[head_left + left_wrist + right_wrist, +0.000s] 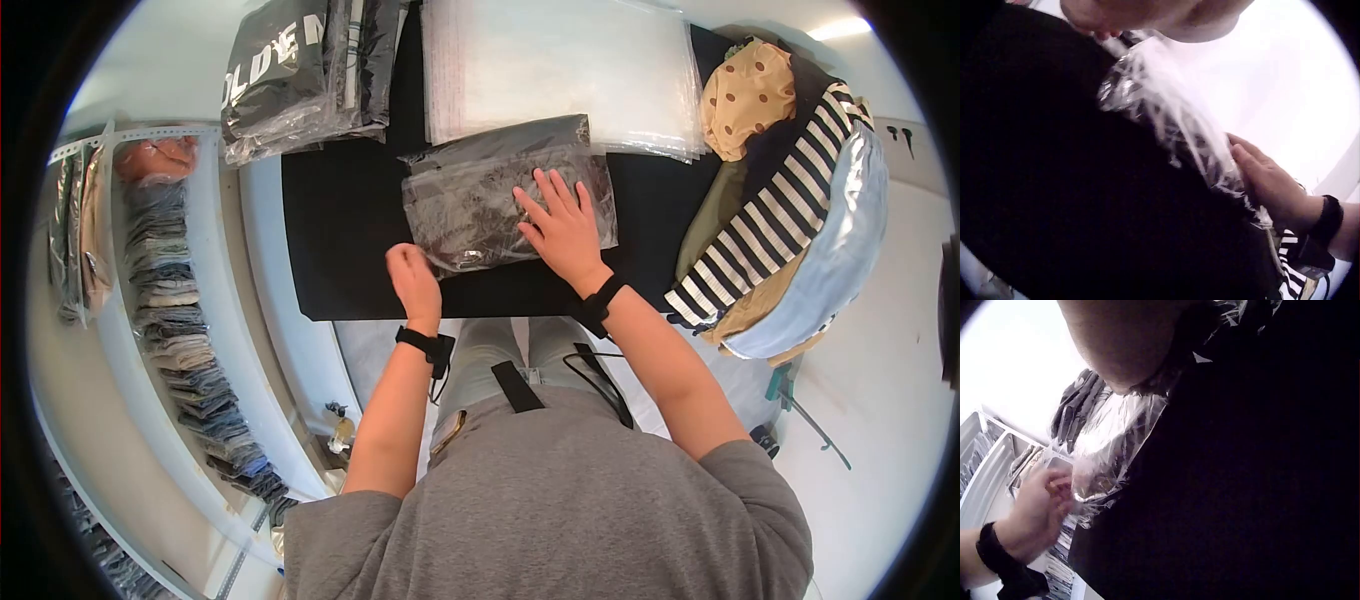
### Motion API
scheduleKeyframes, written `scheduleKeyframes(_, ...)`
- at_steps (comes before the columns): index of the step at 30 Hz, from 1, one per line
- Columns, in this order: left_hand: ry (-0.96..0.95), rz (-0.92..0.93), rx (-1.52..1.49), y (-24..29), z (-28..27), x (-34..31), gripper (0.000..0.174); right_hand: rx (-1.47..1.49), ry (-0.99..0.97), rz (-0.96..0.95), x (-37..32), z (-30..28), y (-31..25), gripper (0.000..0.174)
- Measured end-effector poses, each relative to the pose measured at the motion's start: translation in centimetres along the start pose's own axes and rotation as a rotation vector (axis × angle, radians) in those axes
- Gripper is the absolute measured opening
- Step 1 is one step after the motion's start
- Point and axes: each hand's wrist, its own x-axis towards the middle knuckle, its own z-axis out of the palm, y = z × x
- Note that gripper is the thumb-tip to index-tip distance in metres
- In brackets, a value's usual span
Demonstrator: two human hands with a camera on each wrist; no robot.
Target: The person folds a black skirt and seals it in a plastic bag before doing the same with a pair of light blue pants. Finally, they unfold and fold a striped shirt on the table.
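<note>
A clear plastic bag (460,215) with a folded dark garment inside lies on the black table. My right hand (567,235) rests on its right half, fingers straight and spread. At the bag's lower left corner, my left hand (414,285) has its fingers curled in and pinches the plastic edge. Crinkled, shiny film of the bag (1110,444) reaches that hand's fingers in the right wrist view. In the left wrist view, the right hand (1272,187) lies along the bag's far end.
Behind the bag is a stack of clear empty bags (560,75). Packed dark garments (300,80) are piled at the back left. Loose clothes, including a striped one (770,210), hang over the right side of the black table (340,250). Shelves of folded clothes (175,300) stand left.
</note>
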Motion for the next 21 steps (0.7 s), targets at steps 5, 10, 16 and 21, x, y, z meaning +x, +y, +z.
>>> scheduleKeyframes(5,-0.330,0.730,0.209,8.5,0.6,1.2,0.039,0.027,-0.027,-0.055,0.6,-0.4,0.5,0.045)
scheduleKeyframes(10,-0.485,0.963,0.634,7.5,2.0,4.5,0.063,-0.063,-0.135,-0.271,2.3,-1.7,3.2,0.046)
scheduleKeyframes(16,-0.512,0.941,0.656,6.6,2.9,5.0,0.067,-0.010,-0.223,-0.281,3.1,-1.0,4.1,0.045)
scheduleKeyframes(21,-0.557,0.906,0.642,6.2,3.5,5.6,0.068,0.023,-0.260,-0.265,3.5,-0.5,4.6,0.046)
